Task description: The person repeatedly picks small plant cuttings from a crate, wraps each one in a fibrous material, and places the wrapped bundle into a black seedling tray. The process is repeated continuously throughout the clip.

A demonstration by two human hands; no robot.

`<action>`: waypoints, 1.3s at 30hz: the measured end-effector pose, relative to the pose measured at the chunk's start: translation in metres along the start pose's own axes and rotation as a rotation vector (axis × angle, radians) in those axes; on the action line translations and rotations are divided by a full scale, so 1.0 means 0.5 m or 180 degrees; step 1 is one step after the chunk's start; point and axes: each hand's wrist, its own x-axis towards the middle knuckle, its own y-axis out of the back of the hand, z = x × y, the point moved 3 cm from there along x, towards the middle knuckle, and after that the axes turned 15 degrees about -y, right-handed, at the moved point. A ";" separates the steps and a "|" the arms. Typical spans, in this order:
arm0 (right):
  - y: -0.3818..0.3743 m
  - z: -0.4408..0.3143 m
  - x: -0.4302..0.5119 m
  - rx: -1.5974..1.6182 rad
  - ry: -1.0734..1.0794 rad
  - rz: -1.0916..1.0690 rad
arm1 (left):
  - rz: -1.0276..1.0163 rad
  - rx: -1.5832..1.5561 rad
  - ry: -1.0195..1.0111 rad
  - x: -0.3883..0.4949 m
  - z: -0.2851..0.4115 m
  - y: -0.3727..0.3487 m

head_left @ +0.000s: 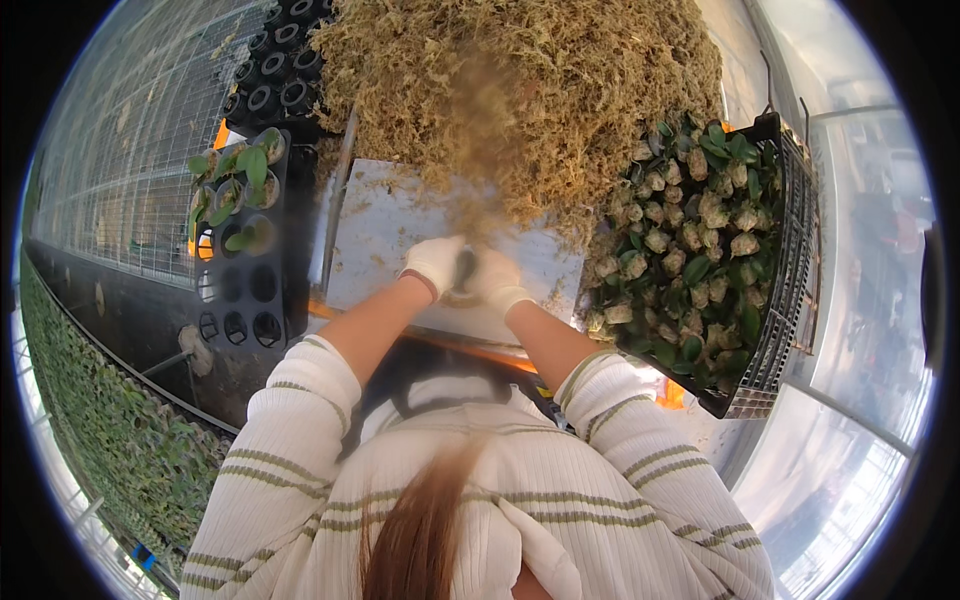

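Note:
In a white glove, my left hand (435, 262) is closed around the side of a small plant with a dark leaf (466, 265). My right hand (495, 277), gloved in the same way, meets it from the other side. Blurred brownish moss (476, 217) shows just beyond the fingers; whether it is held or falling, I cannot tell. Both hands are over a pale work board (382, 225) strewn with moss bits. Behind the board rises a large heap of dry sphagnum moss (570, 90). The fingertips are partly hidden by blur.
At left, a black pot tray (281, 300) carries several potted seedlings (255, 169), with stacked black pots (262, 97) beyond. A black plastic crate (780, 262) at right is full of moss-wrapped seedlings (697, 240). A wire mesh panel (142, 165) stands at far left.

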 end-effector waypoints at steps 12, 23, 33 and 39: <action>-0.004 0.119 -0.086 0.3083 0.0882 -0.1390 | 0.1766 -0.0855 -0.0625 -0.174 0.054 0.000; -0.006 0.124 -0.108 0.1684 0.1296 -0.0077 | 0.5348 -0.5524 -0.0696 -0.344 -0.398 0.060; 0.065 0.737 0.163 0.3564 -0.1905 0.1966 | 0.3324 -0.0385 0.2711 -0.495 -0.806 0.132; 0.120 0.696 0.184 0.3361 -0.2924 0.1824 | 0.3564 0.0531 0.0348 -0.371 -0.427 0.215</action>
